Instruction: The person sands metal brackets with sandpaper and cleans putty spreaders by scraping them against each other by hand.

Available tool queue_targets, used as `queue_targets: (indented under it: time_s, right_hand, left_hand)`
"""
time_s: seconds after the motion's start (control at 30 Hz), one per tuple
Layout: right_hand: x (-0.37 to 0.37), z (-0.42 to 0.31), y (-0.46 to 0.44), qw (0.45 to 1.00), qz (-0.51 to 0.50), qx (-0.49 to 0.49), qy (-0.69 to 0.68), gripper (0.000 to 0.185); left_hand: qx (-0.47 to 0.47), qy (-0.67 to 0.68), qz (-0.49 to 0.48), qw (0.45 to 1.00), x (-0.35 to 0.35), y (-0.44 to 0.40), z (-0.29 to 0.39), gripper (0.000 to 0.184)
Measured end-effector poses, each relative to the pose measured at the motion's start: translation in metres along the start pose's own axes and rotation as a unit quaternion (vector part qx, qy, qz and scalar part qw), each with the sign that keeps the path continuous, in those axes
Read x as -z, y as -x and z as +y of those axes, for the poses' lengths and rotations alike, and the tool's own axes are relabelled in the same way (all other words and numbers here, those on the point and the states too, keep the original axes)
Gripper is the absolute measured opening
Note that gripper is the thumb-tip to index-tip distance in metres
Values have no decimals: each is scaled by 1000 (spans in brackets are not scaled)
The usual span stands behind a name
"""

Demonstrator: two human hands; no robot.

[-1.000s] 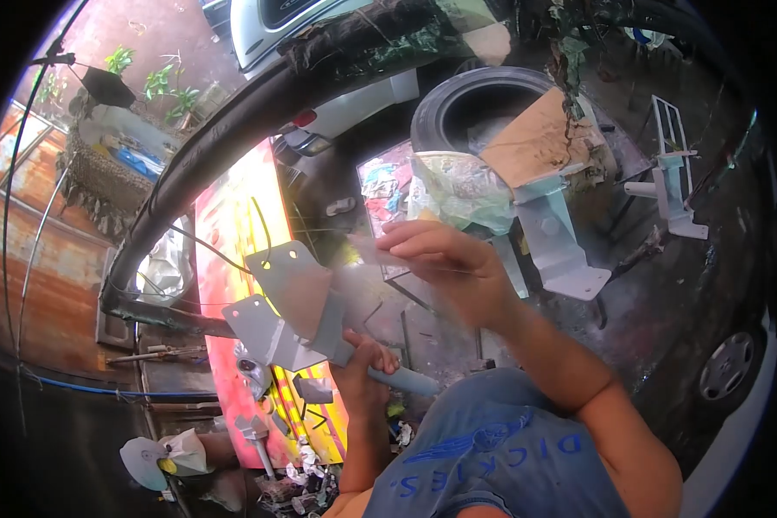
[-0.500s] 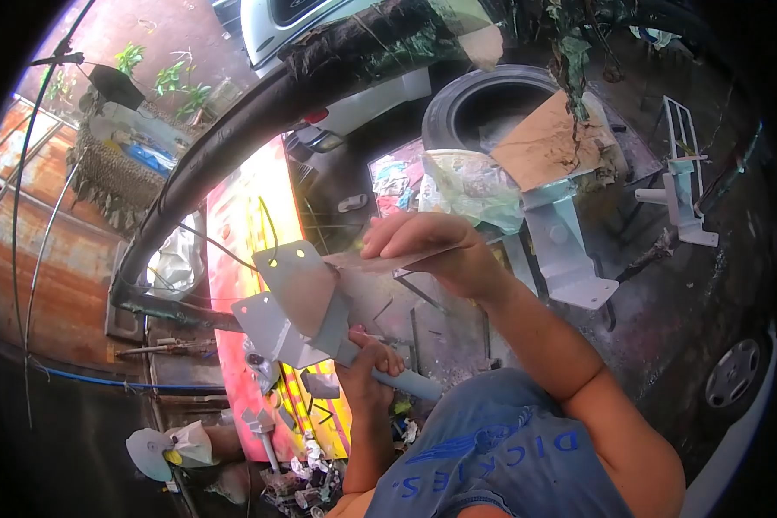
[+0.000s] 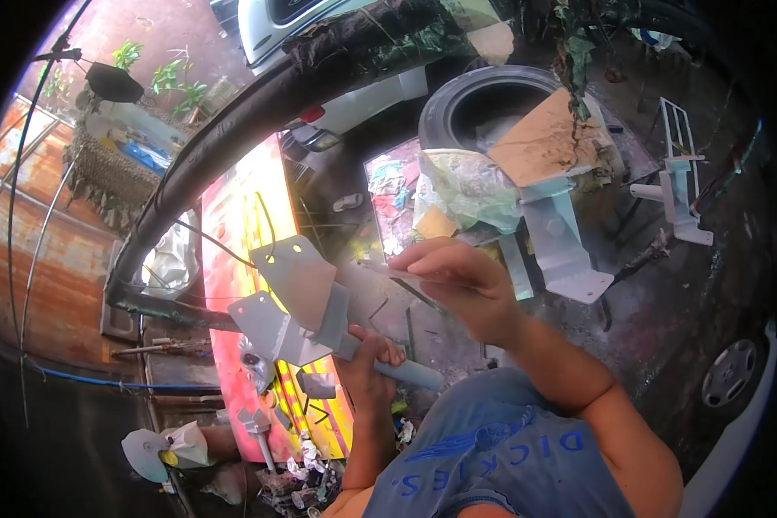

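Observation:
A grey metal bracket (image 3: 295, 289) with drilled plates and a round tube (image 3: 410, 373) hangs in front of me. A thin wire runs into a hole in its upper plate. My left hand (image 3: 369, 363) is closed around the tube, just below the plates. To the right of the upper plate, my right hand (image 3: 466, 285) pinches a thin flat sheet of sandpaper (image 3: 387, 271), seen nearly edge-on. Fingers lie on top of the sheet, and the thumb is hidden. A gap separates the sheet from the bracket.
A black-wrapped bar (image 3: 207, 147) curves overhead. Behind stand a tyre (image 3: 440, 112), cardboard (image 3: 540, 142) and similar grey brackets (image 3: 561, 250) (image 3: 686, 207). A pink and yellow panel (image 3: 224, 345) lies at left, above scraps (image 3: 302, 483). A car wheel (image 3: 729, 371) shows at right.
My right hand with the sandpaper has moved right and slightly down, off the bracket's upper plate. My left hand keeps its hold on the tube.

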State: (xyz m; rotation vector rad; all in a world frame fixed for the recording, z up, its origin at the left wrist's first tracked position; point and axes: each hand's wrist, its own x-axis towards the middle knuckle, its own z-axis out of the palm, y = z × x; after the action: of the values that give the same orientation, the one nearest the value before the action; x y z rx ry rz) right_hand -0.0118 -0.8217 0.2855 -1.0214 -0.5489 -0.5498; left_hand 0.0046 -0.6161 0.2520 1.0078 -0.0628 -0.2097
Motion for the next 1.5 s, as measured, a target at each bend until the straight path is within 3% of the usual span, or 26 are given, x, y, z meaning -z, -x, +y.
queue_targets:
  time_s: [0.13, 0.33, 0.73, 0.9, 1.07, 1.2, 1.23, 1.43, 1.5]
  right_hand:
    - [-3, -1, 1, 1000, 5, 23, -16, 29]
    - [-7, 6, 6, 988, 117, -42, -91, 32]
    - [-18, 2, 12, 941, 149, -81, -292, 33]
    - [-20, -20, 29, 988, 86, -21, -130, 32]
    - [-11, -52, 46, 995, -8, 36, 98, 33]
    - [-9, -56, 69, 993, -23, -28, 111, 36]
    - [-10, -55, 75, 996, -18, -56, 67, 37]
    - [5, -64, 90, 983, -96, -117, 109, 35]
    - [9, -74, 96, 970, -57, -221, 87, 35]
  left_hand:
    - [-13, -9, -9, 1000, -2, -1, -2, 18]
    - [-16, -6, -14, 1000, -5, -1, -2, 17]
    - [-13, 1, -20, 1000, -7, -4, -3, 15]
    - [-14, 10, -39, 999, 0, -12, -10, 14]
    - [-88, -103, -30, 990, -7, -27, -18, 9]
    - [-96, -120, -8, 988, -23, -44, -25, 11]
    - [-118, -129, -48, 983, -15, -57, -32, 28]
    - [-154, -94, -53, 982, -25, -81, -48, 41]
    - [-167, -107, -57, 978, -19, -93, -57, 46]
